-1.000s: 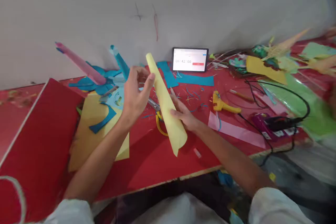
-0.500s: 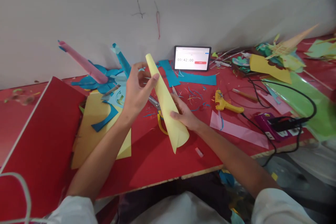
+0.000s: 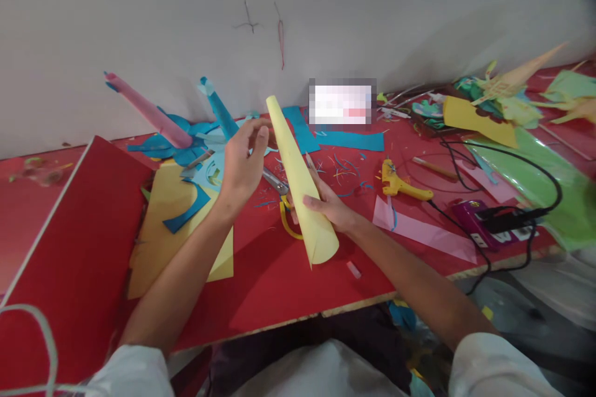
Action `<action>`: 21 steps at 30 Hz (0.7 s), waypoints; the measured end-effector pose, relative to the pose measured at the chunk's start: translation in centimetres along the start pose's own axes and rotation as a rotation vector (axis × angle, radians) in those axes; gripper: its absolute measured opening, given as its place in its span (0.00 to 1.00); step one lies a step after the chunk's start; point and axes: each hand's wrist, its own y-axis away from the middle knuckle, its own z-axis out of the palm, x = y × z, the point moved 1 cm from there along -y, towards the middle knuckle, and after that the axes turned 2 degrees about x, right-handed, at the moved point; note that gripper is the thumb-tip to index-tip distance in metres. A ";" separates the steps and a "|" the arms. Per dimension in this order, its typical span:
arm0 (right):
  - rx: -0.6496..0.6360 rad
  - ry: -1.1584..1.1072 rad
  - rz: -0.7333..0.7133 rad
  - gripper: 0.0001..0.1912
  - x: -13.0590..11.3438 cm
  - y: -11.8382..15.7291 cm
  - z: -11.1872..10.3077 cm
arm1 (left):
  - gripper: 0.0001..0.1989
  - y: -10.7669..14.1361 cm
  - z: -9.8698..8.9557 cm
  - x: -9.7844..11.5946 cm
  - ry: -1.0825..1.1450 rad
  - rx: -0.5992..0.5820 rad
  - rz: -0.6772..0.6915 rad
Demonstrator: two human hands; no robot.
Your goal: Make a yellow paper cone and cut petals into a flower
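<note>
A pale yellow sheet of paper is rolled into a cone [image 3: 302,192], tilted with its narrow end up and away from me. My right hand [image 3: 333,203] is closed round the wide lower part, thumb on the front. Close to the narrow end, my left hand [image 3: 244,158] has its thumb off the paper and its fingers loosely bent; whether a fingertip still touches the cone is hard to see. Beneath the roll lie yellow-handled scissors [image 3: 291,223], partly hidden.
Behind stand a pink paper cone [image 3: 149,111] and a blue one [image 3: 218,110]. A yellow glue gun [image 3: 405,186] lies right, near a pink paper strip [image 3: 428,234] and a purple power box [image 3: 484,223]. Yellow paper [image 3: 223,254] and a red board [image 3: 65,248] are left.
My left hand has released its thumb from the cone's upper part. The cone has shifted slightly right, still in my right hand, and its overlap looks more closed at the wide end.
</note>
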 end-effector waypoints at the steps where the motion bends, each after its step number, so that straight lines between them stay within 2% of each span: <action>1: 0.027 0.016 -0.018 0.50 0.0 0.0 0.0 | 0.13 0.0 0.0 0.1 -0.035 -0.001 0.008; 6: 0.091 0.118 -0.102 0.52 -0.3 -0.2 0.2 | 0.06 0.5 -0.1 1.4 -0.324 -0.006 0.137; 13: 0.021 0.119 -0.137 0.45 0.2 -0.1 0.2 | 0.05 1.2 -0.4 3.3 -0.729 -0.020 0.256; 21: -0.035 0.114 -0.107 0.46 -0.4 0.2 0.6 | 0.06 1.4 -0.6 3.1 -0.796 0.032 0.361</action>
